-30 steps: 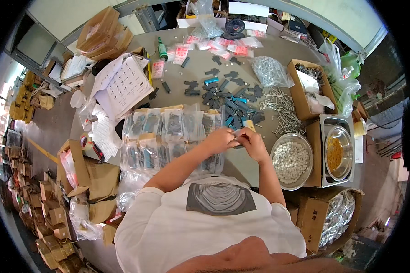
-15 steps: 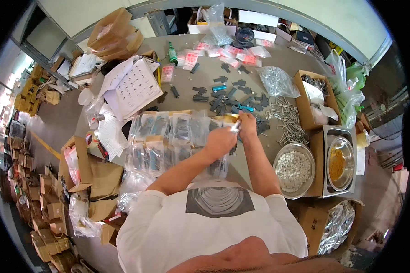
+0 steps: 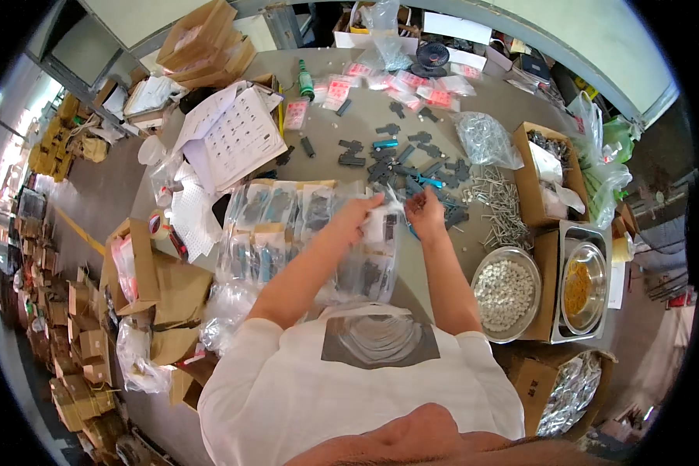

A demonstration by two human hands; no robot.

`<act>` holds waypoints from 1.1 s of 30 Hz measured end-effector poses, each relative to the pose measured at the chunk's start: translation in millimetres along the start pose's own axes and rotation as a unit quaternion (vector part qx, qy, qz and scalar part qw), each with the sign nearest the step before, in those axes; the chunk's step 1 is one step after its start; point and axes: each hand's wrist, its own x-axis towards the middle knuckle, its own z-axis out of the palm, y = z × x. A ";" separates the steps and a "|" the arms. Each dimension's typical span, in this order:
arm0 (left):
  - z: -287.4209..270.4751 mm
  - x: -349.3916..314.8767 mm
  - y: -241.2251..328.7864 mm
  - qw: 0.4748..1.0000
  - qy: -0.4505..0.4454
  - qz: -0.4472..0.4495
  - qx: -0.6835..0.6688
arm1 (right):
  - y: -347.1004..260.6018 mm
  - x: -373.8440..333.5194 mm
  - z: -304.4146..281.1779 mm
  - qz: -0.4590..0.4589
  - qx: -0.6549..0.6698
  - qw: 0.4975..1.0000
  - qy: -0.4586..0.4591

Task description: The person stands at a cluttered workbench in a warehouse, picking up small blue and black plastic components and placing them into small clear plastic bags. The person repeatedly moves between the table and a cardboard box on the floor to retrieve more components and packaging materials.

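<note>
My left hand (image 3: 356,217) pinches the upper edge of a clear plastic bag (image 3: 391,205) over the right end of the packed bags. Close beside it, my right hand (image 3: 427,213) has its fingers curled; what they hold, if anything, is too small to make out. Just under that hand shows a bit of blue (image 3: 413,231). Beyond my hands lies a loose pile of dark grey plastic parts (image 3: 380,171), with a few bright blue pieces (image 3: 385,144) among them. Rows of filled clear bags (image 3: 268,241) with dark parts and brown card cover the table below and left of my left hand.
Screws (image 3: 499,206) lie right of the pile, near a steel bowl of white pieces (image 3: 506,291) and another of orange-yellow bits (image 3: 579,289). A cardboard box (image 3: 530,190) stands behind. Printed sheets (image 3: 237,144), a green bottle (image 3: 305,81) and red-and-white packets (image 3: 338,93) lie farther off.
My hands, close together half a second ago, are now slightly apart. My left hand has drawn up and left with the plastic. The view has shifted slightly.
</note>
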 end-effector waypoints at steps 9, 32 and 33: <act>-1.7 -24.6 51.1 0.993 0.032 0.091 0.067 | 90.3 -98.0 -10.3 -0.023 -0.510 0.731 -0.453; -42.2 -88.8 36.4 0.910 0.062 0.300 0.280 | 82.4 -111.3 -34.0 -0.160 -0.521 0.748 -0.379; -40.9 -93.5 35.3 0.913 0.065 0.283 0.287 | 59.5 -116.4 -48.9 -0.144 -0.531 0.763 -0.340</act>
